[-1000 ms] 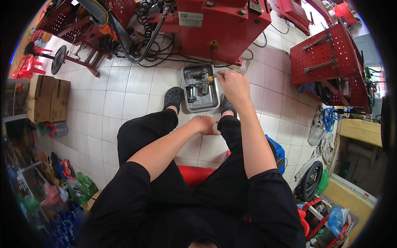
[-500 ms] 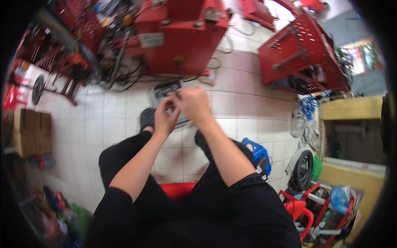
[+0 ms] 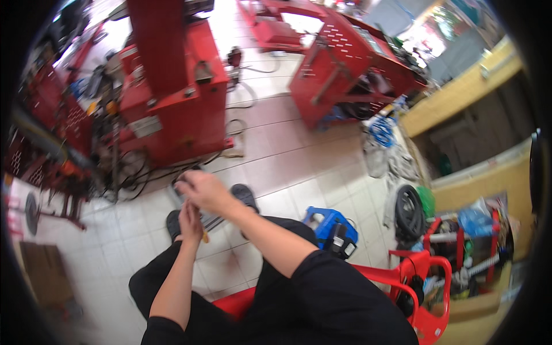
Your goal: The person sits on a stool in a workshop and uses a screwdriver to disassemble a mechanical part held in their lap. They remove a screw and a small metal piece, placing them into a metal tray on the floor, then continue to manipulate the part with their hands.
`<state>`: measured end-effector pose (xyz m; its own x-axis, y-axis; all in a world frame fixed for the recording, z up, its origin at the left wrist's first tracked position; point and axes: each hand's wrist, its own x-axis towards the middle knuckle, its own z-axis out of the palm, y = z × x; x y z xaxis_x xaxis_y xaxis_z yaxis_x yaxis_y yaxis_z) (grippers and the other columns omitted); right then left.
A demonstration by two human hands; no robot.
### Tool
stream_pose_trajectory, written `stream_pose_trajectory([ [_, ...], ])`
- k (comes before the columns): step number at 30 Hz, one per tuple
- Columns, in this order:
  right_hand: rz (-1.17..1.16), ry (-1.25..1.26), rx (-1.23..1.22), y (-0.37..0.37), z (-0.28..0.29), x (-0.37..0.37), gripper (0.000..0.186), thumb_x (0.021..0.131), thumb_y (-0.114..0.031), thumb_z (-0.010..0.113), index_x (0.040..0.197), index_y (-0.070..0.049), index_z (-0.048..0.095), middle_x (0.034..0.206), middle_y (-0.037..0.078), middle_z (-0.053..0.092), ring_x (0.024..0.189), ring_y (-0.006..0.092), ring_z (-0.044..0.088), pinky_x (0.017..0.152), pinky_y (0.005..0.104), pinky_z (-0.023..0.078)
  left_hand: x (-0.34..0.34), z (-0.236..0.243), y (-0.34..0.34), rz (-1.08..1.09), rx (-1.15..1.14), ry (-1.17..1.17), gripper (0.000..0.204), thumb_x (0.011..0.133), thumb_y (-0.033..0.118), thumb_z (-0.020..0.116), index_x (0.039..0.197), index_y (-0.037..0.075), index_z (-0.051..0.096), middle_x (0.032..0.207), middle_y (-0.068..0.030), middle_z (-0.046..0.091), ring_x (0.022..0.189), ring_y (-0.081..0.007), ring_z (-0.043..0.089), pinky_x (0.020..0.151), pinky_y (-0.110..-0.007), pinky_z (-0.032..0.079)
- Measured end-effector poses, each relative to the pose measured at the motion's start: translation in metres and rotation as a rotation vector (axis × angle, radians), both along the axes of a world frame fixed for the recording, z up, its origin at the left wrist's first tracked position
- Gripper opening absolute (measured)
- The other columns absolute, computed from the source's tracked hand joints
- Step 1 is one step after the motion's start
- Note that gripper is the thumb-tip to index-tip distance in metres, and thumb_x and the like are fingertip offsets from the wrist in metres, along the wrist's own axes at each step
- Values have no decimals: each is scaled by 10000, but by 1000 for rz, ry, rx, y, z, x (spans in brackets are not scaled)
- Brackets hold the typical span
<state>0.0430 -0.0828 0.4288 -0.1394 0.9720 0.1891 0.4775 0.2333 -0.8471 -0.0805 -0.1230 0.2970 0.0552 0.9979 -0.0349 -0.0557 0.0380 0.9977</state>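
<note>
Both hands meet above the floor, in front of my knees. My right hand (image 3: 206, 192) is closed, its fingers curled down over the top of the left; what they hold, if anything, is hidden and blurred. My left hand (image 3: 189, 221) is closed just below it, touching or nearly touching it. A small yellow-orange piece (image 3: 205, 236), like a handle end, shows beside the left hand; I cannot tell whether the hand holds it. Behind the hands a grey tray-like thing (image 3: 213, 220) lies on the tiles between my shoes, mostly covered.
A large red machine (image 3: 184, 129) stands ahead, with cables at its base. Another red perforated frame (image 3: 339, 69) is farther right. To my right are a blue plastic stool (image 3: 330, 227) with black items, a red chair (image 3: 428, 287) and black tyres (image 3: 409, 211). A cardboard box (image 3: 43, 273) sits left.
The view has turned to the right, so the surroundings shift left and the red chair shows more. My hands stay together, and the yellow-orange piece now shows beside the left one.
</note>
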Motion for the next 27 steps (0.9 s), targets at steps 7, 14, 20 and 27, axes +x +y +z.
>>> stream_pose_trajectory([
  [7,191,-393,-371,-15,-29,-10,575,793,-488,561,1094,0,543,1005,230,606,954,366,578,808,412,460,-36,61,48,348,-328,-594,315,955,400,370,794,134,420,570,59,277,455,-57,243,414,-222,208],
  [14,429,-581,-561,-22,-36,-17,425,800,-368,550,1004,4,543,933,231,622,886,379,596,767,447,462,-62,71,61,410,-370,-1002,319,963,404,338,789,156,438,580,48,244,502,-87,238,479,-242,230],
  [20,166,-363,-475,1,-31,11,299,864,-226,506,1042,13,474,882,230,611,821,358,599,707,428,468,-53,89,60,152,-176,-761,308,964,260,379,1119,28,508,911,-85,593,815,-190,563,772,-330,454],
  [27,-42,617,-661,6,-38,-3,178,930,-207,460,1045,-83,404,788,28,491,695,129,536,603,331,552,-47,79,53,117,-195,-308,280,946,276,439,953,35,583,514,50,366,399,-27,298,365,-181,245],
])
